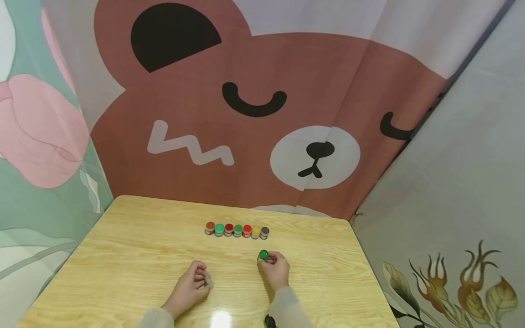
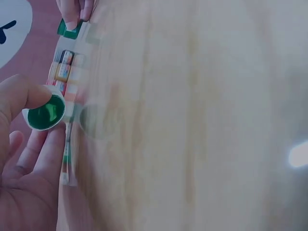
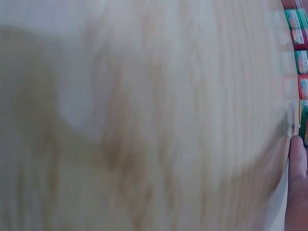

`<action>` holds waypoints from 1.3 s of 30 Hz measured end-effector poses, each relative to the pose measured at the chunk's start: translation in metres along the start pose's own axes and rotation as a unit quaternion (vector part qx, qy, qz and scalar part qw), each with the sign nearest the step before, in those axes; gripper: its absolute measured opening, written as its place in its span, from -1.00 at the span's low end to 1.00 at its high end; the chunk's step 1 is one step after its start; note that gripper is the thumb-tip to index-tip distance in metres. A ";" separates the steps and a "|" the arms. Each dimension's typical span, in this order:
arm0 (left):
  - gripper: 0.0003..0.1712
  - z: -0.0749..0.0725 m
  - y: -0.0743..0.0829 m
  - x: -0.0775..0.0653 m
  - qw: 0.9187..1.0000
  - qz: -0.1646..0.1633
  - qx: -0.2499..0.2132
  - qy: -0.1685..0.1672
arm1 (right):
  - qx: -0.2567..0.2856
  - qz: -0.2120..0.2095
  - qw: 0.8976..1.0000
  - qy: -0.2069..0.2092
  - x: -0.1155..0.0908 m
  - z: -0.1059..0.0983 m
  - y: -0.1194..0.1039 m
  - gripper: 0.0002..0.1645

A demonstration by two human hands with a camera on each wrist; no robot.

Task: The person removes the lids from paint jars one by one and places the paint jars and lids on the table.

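Observation:
My left hand [image 1: 189,288] holds a small paint jar [image 2: 45,113] between thumb and fingers. Glossy green shows inside its white rim in the left wrist view, and in the head view its pale side faces me. Farther right, just above the table, my right hand [image 1: 276,271] pinches a round green lid [image 1: 263,254] between thumb and fingertips. Only a finger and the edge of the green lid [image 3: 304,125] show at the right border of the right wrist view. Jar and lid are apart.
Beyond the hands, a row of several small paint jars [image 1: 238,231] with coloured lids stands side by side on the wooden table [image 1: 135,255]. A curtain with a bear print [image 1: 197,182] hangs behind the table's far edge. More printed cloth hangs on both sides.

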State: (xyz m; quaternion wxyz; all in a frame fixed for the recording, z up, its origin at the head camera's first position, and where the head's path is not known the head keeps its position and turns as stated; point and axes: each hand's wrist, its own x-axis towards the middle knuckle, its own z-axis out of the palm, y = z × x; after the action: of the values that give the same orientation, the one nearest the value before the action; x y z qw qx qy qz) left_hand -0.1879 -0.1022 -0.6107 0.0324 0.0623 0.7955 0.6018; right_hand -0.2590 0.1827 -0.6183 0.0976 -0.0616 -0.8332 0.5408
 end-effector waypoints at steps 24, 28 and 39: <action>-0.58 0.003 0.004 -0.001 0.977 0.057 0.188 -0.087 | -0.048 0.006 0.997 0.060 0.016 -0.024 0.015 -0.68; -0.61 0.003 0.008 -0.001 0.973 0.068 0.200 -0.097 | -0.041 0.016 0.997 0.062 0.016 -0.024 0.015 -0.68; -0.61 0.005 0.013 0.002 0.972 0.059 0.196 -0.112 | -0.028 0.024 0.997 0.061 0.017 -0.023 0.017 -0.68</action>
State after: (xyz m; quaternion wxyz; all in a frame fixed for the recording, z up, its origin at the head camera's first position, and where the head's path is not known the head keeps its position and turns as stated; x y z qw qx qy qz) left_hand -0.1881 -0.0941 -0.5996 0.0729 0.1810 0.8842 0.4244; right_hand -0.2706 0.2133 -0.6235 0.1342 -0.1170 -0.8385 0.5149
